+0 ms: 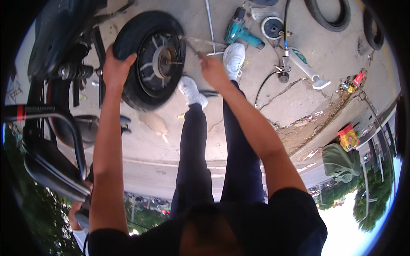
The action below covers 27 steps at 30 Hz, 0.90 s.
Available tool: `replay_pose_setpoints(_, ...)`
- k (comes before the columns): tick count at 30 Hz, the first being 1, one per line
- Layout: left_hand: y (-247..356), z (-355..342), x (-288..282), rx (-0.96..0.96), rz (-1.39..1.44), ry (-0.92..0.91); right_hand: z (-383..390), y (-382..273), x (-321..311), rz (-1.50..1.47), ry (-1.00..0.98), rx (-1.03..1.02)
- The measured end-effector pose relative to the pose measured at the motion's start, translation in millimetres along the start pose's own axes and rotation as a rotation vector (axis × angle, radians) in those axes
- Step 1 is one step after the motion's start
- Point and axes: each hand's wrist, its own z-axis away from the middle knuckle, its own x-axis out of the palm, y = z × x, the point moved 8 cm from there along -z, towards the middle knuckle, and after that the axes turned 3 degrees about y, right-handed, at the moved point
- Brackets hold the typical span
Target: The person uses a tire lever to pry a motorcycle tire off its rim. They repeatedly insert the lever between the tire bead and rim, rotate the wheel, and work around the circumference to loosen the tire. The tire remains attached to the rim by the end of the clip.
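Black rubber is what the head view is mostly about: a small scooter wheel stands upright on the concrete floor, just beside the scooter frame at the left edge. The left hand has its grip wrapped over the top of the tyre, probably to steady it so it can't roll or tip. The right hand has its grip pinched shut on a thin metal tool, whose tip points at the hub, so it looks like it's working at the axle. Can't really tell what kind of tool it is; it's too thin and partly lost against other rods on the floor. Beyond the white shoes lie a teal drill and a spare tyre, cut off by the rim.
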Motion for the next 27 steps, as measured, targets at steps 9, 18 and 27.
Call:
replay_pose_setpoints(9,19,65,8,-0.009,0.012,0.142,-31,97,-49,0.336,0.201,0.115)
replay_pose_setpoints(18,1,57,2,0.015,0.109,0.106,-106,185,-146,0.640,0.564,0.117)
replay_pose_setpoints(27,1,67,2,0.060,0.123,0.111,-82,122,70,0.724,0.156,-0.464)
